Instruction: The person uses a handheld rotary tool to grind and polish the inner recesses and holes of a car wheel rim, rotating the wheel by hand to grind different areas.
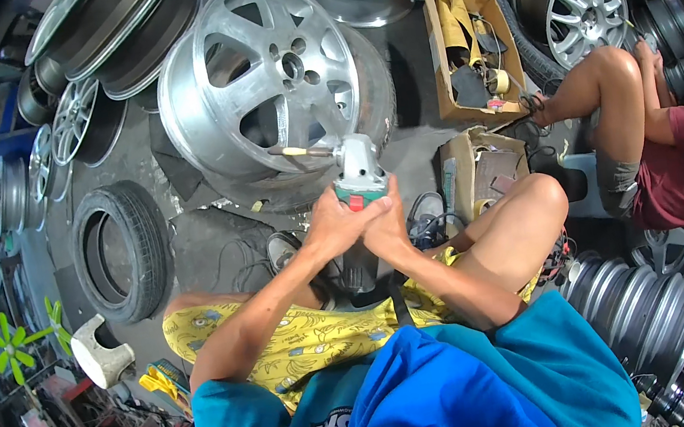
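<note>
In front of me, a silver alloy wheel rim (pixel 271 84) leans tilted with its spoked face toward me. I hold a grinder (pixel 360 164) with a grey metal head and a green body with a red part. My left hand (pixel 333 223) wraps the left of its body, and my right hand (pixel 384 223) wraps the right, both closed. From the head a thin rod with a pale yellow tip (pixel 292 151) points left, over the rim's lower edge; I cannot tell whether it touches. The grinder's dark rear end (pixel 358 267) shows below my hands.
A tyre (pixel 148 248) stands to the left, near a white stool (pixel 99 353). Two cardboard boxes (pixel 435 54) (pixel 450 169) of tools and abrasives sit to the right. Beyond them a co-worker in a maroon shirt (pixel 677 169) sits by another rim (pixel 588 17). Cables cross the floor.
</note>
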`<state>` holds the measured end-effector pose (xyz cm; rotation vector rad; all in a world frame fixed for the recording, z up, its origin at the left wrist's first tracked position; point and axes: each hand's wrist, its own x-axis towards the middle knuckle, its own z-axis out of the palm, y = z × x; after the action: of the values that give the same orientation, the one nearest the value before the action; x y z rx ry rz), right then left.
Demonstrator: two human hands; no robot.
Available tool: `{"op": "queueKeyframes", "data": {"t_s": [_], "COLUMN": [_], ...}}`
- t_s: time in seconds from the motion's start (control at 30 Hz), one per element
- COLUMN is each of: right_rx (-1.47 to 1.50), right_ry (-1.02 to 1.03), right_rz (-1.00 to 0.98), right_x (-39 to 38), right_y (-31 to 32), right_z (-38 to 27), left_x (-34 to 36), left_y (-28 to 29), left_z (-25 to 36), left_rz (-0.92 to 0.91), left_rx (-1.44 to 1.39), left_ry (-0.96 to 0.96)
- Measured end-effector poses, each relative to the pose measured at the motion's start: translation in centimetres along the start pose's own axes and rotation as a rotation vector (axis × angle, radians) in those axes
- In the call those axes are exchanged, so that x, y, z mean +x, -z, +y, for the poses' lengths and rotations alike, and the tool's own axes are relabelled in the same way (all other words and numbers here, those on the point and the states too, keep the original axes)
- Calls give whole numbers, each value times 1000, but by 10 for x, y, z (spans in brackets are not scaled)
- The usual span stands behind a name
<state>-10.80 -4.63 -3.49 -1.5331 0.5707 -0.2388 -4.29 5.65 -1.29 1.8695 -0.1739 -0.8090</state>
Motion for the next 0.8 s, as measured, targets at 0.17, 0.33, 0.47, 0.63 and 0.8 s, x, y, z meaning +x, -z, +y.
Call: {"op": "queueKeyframes", "data": {"t_s": [0.17,0.33,0.47,0.63,0.8], "right_rx": [-45,-94,-83,-141,-144], "right_ry": [9,33,59,71,186], "right_rz": [6,-64,-18,-28,59], "right_x": [-4,12,17,24,70], "right_y": [14,0,-4,16,9], "right_z": [-9,2,21,-5,-6], "left_x": [-10,7,10,16,58], "left_y": [-10,3,-1,-10,0], "left_z": [22,5,-2,16,25], "left_rz": [0,90,68,69,58], "left_rx": [-8,52,-10,10,-18], "left_ry": [-25,-53,-34,-52,-240]}}
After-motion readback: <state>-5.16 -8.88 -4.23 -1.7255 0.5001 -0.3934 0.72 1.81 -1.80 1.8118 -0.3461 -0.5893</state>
